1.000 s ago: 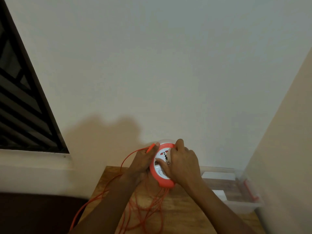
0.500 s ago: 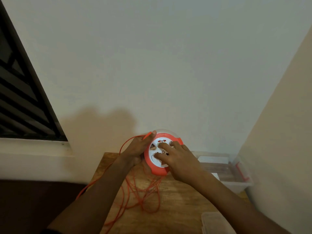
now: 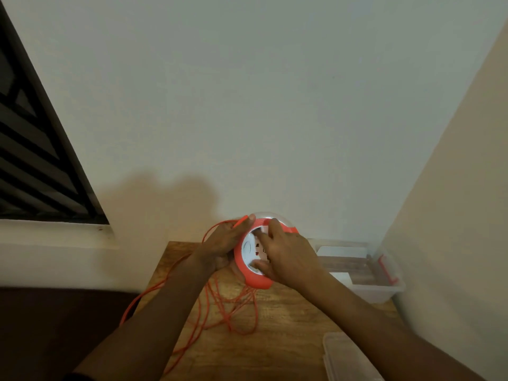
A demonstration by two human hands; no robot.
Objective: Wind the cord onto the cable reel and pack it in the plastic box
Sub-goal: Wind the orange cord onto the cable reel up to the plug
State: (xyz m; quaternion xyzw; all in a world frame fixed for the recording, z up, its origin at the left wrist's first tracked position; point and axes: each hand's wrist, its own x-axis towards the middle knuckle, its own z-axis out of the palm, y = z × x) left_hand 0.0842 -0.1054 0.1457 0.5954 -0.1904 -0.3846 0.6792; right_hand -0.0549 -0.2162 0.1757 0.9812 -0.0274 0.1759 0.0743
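An orange cable reel [image 3: 257, 280] with a white socket face is held upright above the wooden table [image 3: 286, 334]. My left hand [image 3: 222, 247] grips its left rim, thumb on top. My right hand [image 3: 288, 259] lies over the white face, with fingers on its inner hub. Loose orange cord [image 3: 233, 309] hangs from the reel, lies tangled on the table and trails off the left edge. The clear plastic box [image 3: 382, 290] stands open to the right of the reel, against the wall.
A clear plastic lid [image 3: 349, 358] lies at the table's front right. White walls stand close behind and to the right. A barred window [image 3: 35, 160] with a sill is at the left. Dark floor lies beside the table's left edge.
My right hand has turned on the reel's face, its fingers now higher up near the top rim. My left hand keeps its hold on the left rim. The view shifted slightly.
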